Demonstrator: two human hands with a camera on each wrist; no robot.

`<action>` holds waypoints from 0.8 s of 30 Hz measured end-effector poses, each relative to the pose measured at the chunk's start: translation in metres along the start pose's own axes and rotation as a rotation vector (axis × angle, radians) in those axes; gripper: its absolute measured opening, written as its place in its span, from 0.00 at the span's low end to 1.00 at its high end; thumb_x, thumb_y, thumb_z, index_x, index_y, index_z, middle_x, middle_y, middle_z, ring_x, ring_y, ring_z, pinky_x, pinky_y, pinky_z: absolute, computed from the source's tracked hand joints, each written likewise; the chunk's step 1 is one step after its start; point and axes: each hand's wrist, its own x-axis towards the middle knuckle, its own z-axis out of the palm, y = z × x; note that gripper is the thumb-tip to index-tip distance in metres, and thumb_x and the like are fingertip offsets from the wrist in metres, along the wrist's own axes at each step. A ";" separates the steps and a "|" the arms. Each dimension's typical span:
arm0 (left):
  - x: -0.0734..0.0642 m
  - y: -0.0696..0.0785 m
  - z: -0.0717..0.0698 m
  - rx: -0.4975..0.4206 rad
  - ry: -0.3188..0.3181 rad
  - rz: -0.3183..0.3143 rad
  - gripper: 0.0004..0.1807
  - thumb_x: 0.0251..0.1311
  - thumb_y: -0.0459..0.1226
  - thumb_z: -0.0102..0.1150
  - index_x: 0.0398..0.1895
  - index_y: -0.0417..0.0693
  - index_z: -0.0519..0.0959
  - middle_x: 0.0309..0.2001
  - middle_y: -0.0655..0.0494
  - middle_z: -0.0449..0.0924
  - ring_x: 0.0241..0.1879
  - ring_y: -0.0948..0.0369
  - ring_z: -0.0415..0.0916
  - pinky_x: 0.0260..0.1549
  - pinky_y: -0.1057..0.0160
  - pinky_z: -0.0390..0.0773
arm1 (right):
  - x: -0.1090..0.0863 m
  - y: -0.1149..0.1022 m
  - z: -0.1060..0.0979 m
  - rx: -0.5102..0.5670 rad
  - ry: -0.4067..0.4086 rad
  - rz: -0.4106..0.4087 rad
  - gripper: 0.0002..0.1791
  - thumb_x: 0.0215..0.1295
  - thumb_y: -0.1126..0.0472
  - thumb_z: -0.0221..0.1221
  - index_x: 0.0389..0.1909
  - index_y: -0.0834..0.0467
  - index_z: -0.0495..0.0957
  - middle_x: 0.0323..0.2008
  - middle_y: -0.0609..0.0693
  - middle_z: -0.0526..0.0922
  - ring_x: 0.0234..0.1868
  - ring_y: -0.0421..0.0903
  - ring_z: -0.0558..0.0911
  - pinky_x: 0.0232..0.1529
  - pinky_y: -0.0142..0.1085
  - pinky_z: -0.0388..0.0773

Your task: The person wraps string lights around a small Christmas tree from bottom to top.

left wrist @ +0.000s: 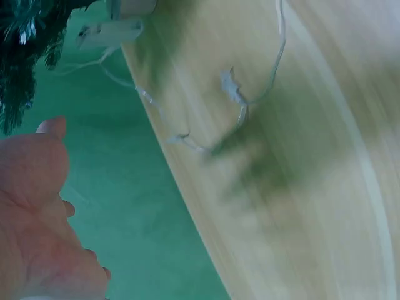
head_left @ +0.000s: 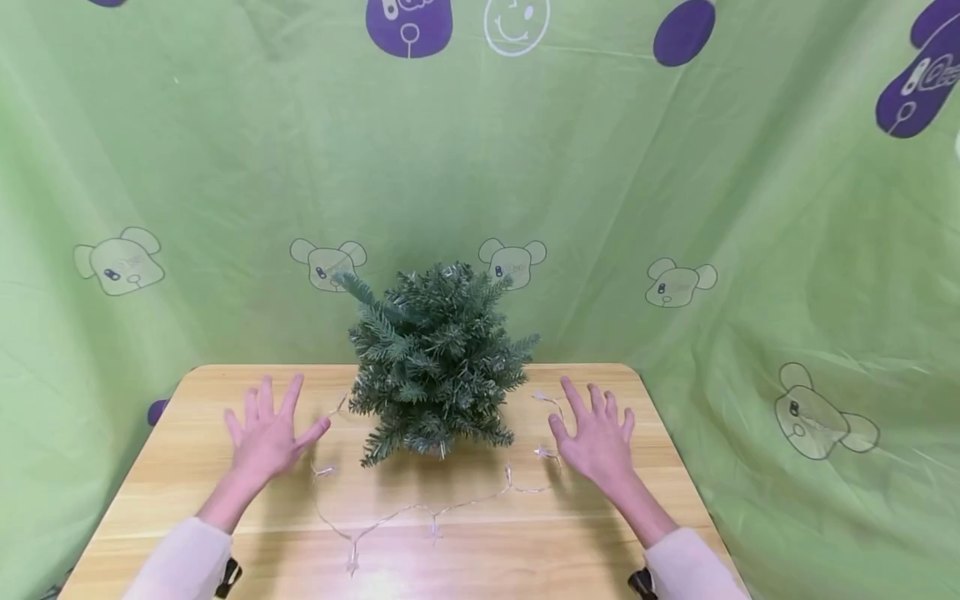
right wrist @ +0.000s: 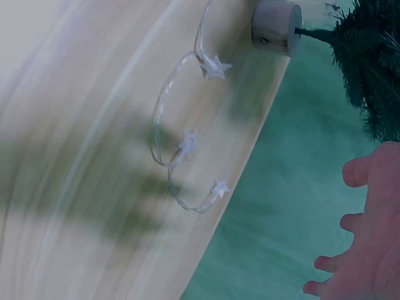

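A small artificial Christmas tree (head_left: 438, 358) stands upright near the back middle of the table, its round pale base (right wrist: 272, 28) showing in the right wrist view. Around its front and sides loops a string of star lights (head_left: 393, 515) on a clear wire. My left hand (head_left: 266, 437) is spread over the table to the left of the tree, holding nothing. On the other side, my right hand (head_left: 597, 440) has its fingers spread too, close to star lights (right wrist: 215, 67) at the tree's right. Both hands cast shadows on the wood.
The wooden table (head_left: 225, 533) has rounded back corners. Behind it and along both sides hangs a green cloth (head_left: 600, 183) printed with mouse-like heads and purple shapes. In the left wrist view, a pale box-like piece (left wrist: 111, 32) joins the wire beside the tree's base.
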 end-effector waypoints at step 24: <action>-0.017 0.021 0.046 -0.064 -0.106 0.041 0.49 0.66 0.56 0.60 0.81 0.46 0.50 0.75 0.21 0.43 0.74 0.28 0.48 0.68 0.22 0.46 | -0.013 -0.030 0.048 0.120 -0.100 -0.070 0.38 0.73 0.44 0.54 0.80 0.46 0.54 0.73 0.70 0.63 0.72 0.70 0.64 0.69 0.73 0.55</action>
